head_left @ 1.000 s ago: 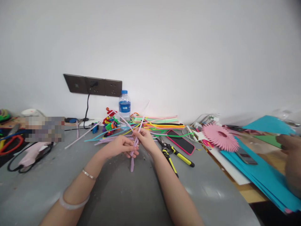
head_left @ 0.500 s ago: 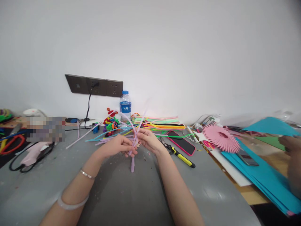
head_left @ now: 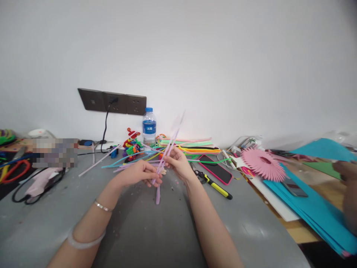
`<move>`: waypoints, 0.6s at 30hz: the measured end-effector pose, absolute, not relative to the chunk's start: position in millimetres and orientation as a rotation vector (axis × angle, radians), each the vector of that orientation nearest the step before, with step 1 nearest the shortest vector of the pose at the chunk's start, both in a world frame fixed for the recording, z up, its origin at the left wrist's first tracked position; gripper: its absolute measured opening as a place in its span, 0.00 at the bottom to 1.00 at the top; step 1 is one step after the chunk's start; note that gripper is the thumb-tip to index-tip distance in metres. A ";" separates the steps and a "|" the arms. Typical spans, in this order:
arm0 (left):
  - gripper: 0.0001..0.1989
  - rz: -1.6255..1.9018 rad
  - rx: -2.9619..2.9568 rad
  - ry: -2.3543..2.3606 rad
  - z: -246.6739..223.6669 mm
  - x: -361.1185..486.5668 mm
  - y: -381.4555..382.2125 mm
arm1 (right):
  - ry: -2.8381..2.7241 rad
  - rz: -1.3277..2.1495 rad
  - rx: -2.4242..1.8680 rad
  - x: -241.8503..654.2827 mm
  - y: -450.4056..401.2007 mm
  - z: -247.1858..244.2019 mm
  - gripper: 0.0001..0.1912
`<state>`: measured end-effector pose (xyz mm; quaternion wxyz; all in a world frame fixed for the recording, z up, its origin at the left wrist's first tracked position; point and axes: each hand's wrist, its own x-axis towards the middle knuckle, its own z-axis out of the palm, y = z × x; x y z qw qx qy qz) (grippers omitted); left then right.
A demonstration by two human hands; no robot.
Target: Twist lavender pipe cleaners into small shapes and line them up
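Note:
Light purple pipe cleaners (head_left: 170, 146) slant up to the right in front of me, their upper tips blurred against the wall. My left hand (head_left: 147, 174) pinches them low down, and a folded purple end (head_left: 158, 195) hangs beneath its fingers. Higher up, my right hand (head_left: 175, 162) has thumb and fingers closed on the same stems. Behind my hands lie loose blue and purple pipe cleaners (head_left: 119, 162), beside a tangle of colourful bent ones (head_left: 132, 147).
A water bottle (head_left: 149, 128) stands by the wall. Right of my hands lie a phone (head_left: 216, 169) and yellow-black pliers (head_left: 217, 188). A pink glue gun (head_left: 39, 183) is at left. Another person's hand (head_left: 347, 173) holds green paper at far right.
The upper purple stems, crossed and spread before, now run nearly side by side, leaning right. My right hand has shifted slightly up and right; my left hand has hardly moved.

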<state>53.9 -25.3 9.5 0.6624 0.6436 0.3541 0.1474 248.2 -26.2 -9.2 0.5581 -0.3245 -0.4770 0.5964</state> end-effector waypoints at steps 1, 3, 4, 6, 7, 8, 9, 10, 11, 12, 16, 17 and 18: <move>0.18 0.339 1.443 0.810 9.2 53.7 -25.1 | -1.146 1.361 -0.787 247.6 -25.7 -9.3 0.19; 0.18 0.345 1.427 0.823 8.1 53.3 -24.7 | -1.191 1.300 -0.819 247.0 -24.9 -9.3 0.20; 0.18 0.340 1.426 0.821 7.3 53.0 -24.5 | -1.210 1.294 -0.826 247.3 -24.9 -9.4 0.20; 0.17 0.310 1.430 0.803 5.9 52.6 -24.1 | -1.255 1.333 -0.825 249.6 -25.5 -9.9 0.19; 0.17 0.289 1.434 0.794 5.3 52.4 -23.9 | -1.287 1.376 -0.822 251.5 -26.1 -10.1 0.18; 0.17 0.269 1.439 0.788 4.9 52.2 -23.8 | -1.323 1.429 -0.816 253.8 -26.9 -10.3 0.17; 0.16 0.251 1.445 0.783 4.8 52.0 -23.7 | -1.363 1.483 -0.808 256.4 -27.8 -10.3 0.16; 0.16 0.238 1.450 0.779 4.8 51.9 -23.6 | -1.404 1.529 -0.799 259.0 -28.8 -10.2 0.15; 0.16 0.228 1.453 0.775 5.0 51.8 -23.6 | -1.439 1.561 -0.789 261.3 -29.7 -10.0 0.14; 0.16 0.221 1.455 0.771 5.4 51.7 -23.6 | -1.467 1.579 -0.781 263.3 -30.5 -9.5 0.13; 0.16 0.211 1.452 0.780 7.6 51.7 -24.3 | -1.505 1.563 -0.801 265.0 -31.4 -7.3 0.10; 0.17 0.211 1.449 0.785 8.1 51.8 -24.6 | -1.499 1.554 -0.815 264.1 -31.2 -6.9 0.11; 0.17 0.213 1.444 0.788 8.7 51.8 -24.8 | -1.489 1.540 -0.826 263.0 -30.8 -6.7 0.11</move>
